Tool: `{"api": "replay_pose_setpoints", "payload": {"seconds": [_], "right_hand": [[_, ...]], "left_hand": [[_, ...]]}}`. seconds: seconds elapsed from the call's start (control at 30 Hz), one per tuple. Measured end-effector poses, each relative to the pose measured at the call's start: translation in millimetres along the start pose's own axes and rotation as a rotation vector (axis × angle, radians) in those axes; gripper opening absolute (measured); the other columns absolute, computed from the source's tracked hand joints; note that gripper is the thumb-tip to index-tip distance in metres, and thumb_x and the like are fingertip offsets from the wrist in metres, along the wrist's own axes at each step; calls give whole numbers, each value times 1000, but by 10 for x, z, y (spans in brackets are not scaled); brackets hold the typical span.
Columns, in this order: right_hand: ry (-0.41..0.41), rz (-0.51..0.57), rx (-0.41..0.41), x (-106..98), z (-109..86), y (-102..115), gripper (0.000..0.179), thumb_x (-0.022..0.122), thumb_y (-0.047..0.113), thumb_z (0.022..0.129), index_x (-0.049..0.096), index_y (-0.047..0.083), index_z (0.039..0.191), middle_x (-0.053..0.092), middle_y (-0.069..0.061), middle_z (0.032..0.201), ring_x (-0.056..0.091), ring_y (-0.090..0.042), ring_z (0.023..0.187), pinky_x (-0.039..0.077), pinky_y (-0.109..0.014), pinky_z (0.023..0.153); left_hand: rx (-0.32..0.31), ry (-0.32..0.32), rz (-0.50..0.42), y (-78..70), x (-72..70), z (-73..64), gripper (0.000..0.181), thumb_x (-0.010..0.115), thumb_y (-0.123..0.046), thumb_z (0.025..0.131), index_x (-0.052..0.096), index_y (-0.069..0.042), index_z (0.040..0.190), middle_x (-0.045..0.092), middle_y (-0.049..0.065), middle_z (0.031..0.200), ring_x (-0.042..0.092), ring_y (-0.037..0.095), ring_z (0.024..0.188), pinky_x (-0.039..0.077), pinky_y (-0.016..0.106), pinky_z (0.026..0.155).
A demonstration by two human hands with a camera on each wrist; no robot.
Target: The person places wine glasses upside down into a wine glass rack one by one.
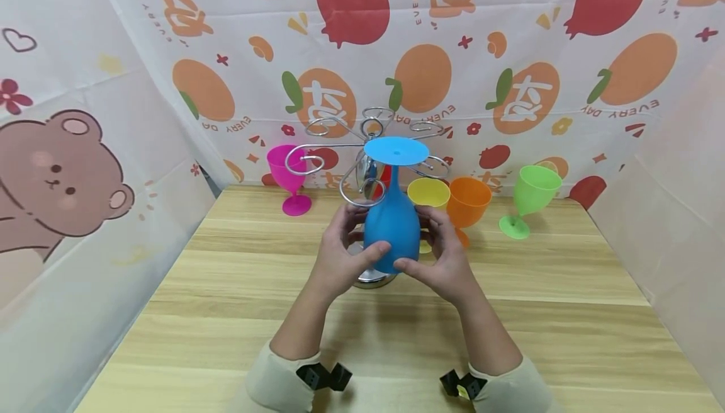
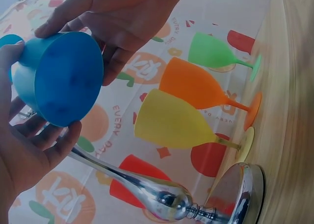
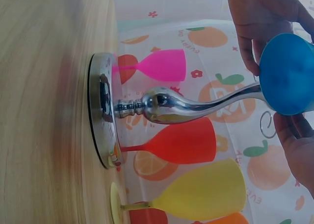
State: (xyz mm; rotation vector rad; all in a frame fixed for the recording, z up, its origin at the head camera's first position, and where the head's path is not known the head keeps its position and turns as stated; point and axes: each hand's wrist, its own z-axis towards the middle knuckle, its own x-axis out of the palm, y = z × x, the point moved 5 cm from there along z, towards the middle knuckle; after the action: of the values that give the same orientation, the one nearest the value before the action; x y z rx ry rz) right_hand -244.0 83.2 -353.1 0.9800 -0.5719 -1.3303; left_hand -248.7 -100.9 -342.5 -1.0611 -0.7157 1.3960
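Left hand [image 1: 343, 254] and right hand [image 1: 445, 262] are gripping the blue goblet [image 1: 393, 208] upside down between them. It is likely handling light and stiff; the bowl [image 1: 392, 237] is offering the surest hold.

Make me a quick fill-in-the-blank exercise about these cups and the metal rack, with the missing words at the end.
1. The left hand and right hand together hold a goblet coloured ____.
2. That goblet is turned upside ____, its foot uppermost.
3. In the head view, the rightmost goblet is ____.
4. In the head view, the pink goblet stands to the ____ of the metal rack's base.

Missing words: blue; down; green; left.
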Motion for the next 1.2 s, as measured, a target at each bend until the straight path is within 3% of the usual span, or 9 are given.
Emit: {"api": "replay_pose_setpoints", "payload": {"seconds": [0.57, 1.2], "right_hand": [[58, -100, -30, 44, 16, -10, 88, 85, 18, 77, 36, 27, 150, 43, 2, 148, 44, -21, 132, 48, -35, 103], [32, -154, -89, 60, -4, 1, 78, 83, 12, 78, 46, 17, 146, 52, -4, 142, 51, -22, 125, 50, -31, 100]], "left_hand": [[-74, 32, -57, 61, -114, 38, 63, 75, -35, 86, 45, -22, 139, 55, 5, 136, 56, 29, 124, 51, 50, 97], [-82, 128, -64, 79, -209, 44, 74, 74, -25, 86, 36, -16, 149, 46, 8, 147, 49, 34, 132, 48, 53, 100]]}}
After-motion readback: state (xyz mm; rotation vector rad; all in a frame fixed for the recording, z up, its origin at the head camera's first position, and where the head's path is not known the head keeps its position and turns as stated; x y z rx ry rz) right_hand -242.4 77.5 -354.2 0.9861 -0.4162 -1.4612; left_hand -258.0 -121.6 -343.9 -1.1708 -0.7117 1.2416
